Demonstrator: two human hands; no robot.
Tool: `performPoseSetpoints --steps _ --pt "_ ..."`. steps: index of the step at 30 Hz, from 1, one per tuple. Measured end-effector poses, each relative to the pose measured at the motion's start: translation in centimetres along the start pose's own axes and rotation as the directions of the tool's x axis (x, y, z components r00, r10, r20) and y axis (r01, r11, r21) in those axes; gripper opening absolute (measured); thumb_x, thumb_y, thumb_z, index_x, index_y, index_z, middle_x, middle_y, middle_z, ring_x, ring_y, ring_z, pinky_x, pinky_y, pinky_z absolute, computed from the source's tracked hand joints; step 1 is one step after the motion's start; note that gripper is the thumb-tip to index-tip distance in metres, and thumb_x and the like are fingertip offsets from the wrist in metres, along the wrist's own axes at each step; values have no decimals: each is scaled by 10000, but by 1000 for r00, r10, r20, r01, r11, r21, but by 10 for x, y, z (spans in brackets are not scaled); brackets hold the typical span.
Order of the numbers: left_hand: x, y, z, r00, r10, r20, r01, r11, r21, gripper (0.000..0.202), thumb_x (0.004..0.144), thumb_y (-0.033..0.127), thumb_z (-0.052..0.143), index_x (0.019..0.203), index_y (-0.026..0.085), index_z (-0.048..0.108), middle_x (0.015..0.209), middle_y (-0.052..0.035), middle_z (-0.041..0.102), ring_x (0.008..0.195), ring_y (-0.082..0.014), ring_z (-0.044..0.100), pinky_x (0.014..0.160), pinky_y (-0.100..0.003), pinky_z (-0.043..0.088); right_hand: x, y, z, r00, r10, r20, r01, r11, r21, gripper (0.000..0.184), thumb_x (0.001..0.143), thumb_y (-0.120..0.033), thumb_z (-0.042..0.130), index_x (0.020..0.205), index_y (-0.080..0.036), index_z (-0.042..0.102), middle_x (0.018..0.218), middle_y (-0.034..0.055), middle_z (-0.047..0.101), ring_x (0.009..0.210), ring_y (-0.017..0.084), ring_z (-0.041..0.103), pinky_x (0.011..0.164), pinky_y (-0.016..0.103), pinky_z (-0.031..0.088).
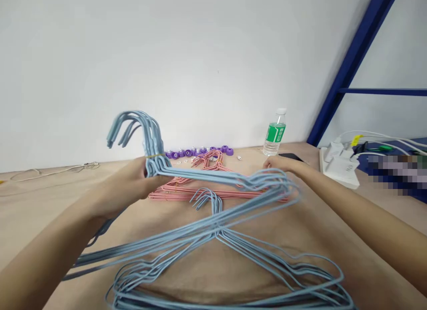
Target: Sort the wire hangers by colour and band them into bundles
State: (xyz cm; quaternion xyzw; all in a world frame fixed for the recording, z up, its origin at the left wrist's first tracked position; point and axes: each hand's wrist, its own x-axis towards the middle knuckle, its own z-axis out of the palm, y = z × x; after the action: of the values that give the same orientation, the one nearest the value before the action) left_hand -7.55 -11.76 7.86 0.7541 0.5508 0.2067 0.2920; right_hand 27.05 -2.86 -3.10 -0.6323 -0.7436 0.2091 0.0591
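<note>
My left hand (pixel 133 181) is closed around the necks of a bundle of light blue wire hangers (pixel 200 173), raised above the table with the hooks pointing up and left. A thin yellow band circles the bundle just below the hooks. A second stack of blue hangers (pixel 260 252) lies beneath it, hooks toward the wall. Behind that lie pink hangers (pixel 200 194), several with their hooks toward the back. My right hand (pixel 278 162) reaches to the far right, near the right end of the pink hangers; the raised blue bundle partly hides its fingers.
Purple round caps (pixel 188 153) and small white pieces lie along the wall. A water bottle (pixel 275 133) with a green label stands at the back right, near a dark phone (pixel 291 157). A white power strip (pixel 340 167) with chargers and a blue metal frame (pixel 328 107) occupy the right side.
</note>
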Motion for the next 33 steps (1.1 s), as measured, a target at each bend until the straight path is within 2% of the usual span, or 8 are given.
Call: performPoseSetpoints --steps 7,12,16,19,21,23,28,33 --pt "-2 1 14 973 51 223 -73 993 93 319 741 498 458 743 194 556 585 13 418 553 -126 375 464 -206 318 0 -7 -6 962 234 139 -247 966 78 166 532 -142 652 478 -166 497 424 5 475 468 129 492 395 199 293" --pt "-2 -4 22 952 75 297 -77 997 -7 402 762 525 458 1022 251 597 970 -40 600 728 -173 498 592 -254 409 -3 -13 -10 956 252 148 -274 949 158 176 476 -93 670 503 -172 515 480 14 545 515 147 545 439 213 392" --pt "2 -8 30 955 29 295 -30 1000 -2 396 742 484 504 1032 227 589 1028 -48 614 874 -232 532 759 -346 434 -11 -25 -19 981 195 14 -193 952 238 131 541 -175 656 529 -178 525 561 40 573 593 169 570 472 235 426" --pt "6 -6 37 918 111 379 -94 994 -64 301 760 361 510 991 186 590 1038 -48 619 993 -232 519 868 -352 406 -25 -52 -23 976 89 -197 -20 945 326 126 671 -303 567 642 -193 514 727 48 605 739 159 578 556 232 449" --pt "9 -2 43 879 193 436 -155 980 -121 256 781 295 491 983 171 587 1037 -45 618 1006 -205 521 891 -326 397 -40 -78 -18 917 -69 -393 239 884 401 171 696 -362 543 680 -195 508 746 43 607 740 150 572 577 242 459" --pt "10 2 50 875 208 437 -167 977 -130 252 787 248 483 1004 160 575 1044 -50 610 994 -192 526 882 -317 401 -56 -104 -9 795 -268 -543 520 763 384 209 698 -397 555 679 -190 541 732 46 611 689 153 568 541 261 462" --pt "8 9 61 851 269 452 -201 960 -195 263 759 203 525 1018 190 569 1028 -17 605 1005 -187 511 870 -323 398 -82 -141 20 492 -573 -656 750 662 -16 37 767 -258 567 772 -230 591 791 28 634 732 157 574 659 318 490" --pt "8 9 65 852 233 469 -156 968 -197 244 742 181 503 973 167 581 929 -14 608 885 -168 525 795 -295 415 -86 -139 40 472 -629 -617 787 616 -27 103 826 -196 489 801 -238 580 733 1 619 654 127 564 537 264 462"
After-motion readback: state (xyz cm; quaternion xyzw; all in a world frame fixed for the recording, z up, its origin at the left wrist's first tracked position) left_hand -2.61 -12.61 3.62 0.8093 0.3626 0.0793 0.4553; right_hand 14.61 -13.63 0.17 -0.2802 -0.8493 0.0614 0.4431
